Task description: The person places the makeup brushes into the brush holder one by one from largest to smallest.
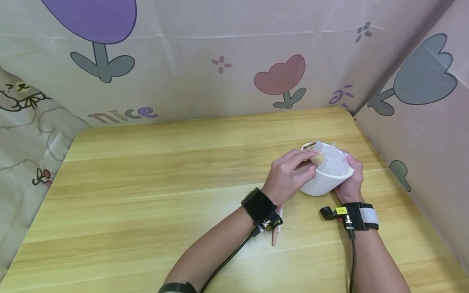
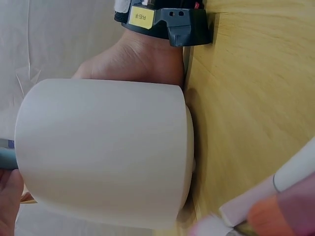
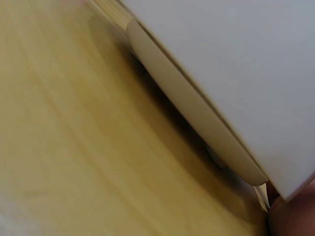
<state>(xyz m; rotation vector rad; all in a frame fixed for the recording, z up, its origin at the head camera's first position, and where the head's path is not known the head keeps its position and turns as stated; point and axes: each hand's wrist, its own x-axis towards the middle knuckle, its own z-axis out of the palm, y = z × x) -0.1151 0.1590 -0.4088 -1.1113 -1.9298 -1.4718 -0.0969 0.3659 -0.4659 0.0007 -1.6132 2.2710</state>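
Toward the right of the table is a white cup-shaped holder (image 1: 321, 185) with a divided top, tilted with its opening toward me. My right hand (image 1: 349, 183) grips its right side, thumb at the rim. My left hand (image 1: 291, 173) pinches what looks like a makeup brush with a pale yellow tip (image 1: 318, 158), over the compartments. In the left wrist view, a teal part (image 2: 7, 158) shows between my left fingers and the holder's top. How deep the brush sits inside is hidden. The holder's wall (image 3: 236, 73) fills much of the right wrist view.
Slim makeup brushes (image 1: 274, 236) lie on the wooden table (image 1: 146, 195) beneath my left wrist, partly covered by it. Their orange and pink ends (image 2: 270, 216) show blurred in the left wrist view. Patterned curtains (image 1: 190, 81) stand along the back and sides.
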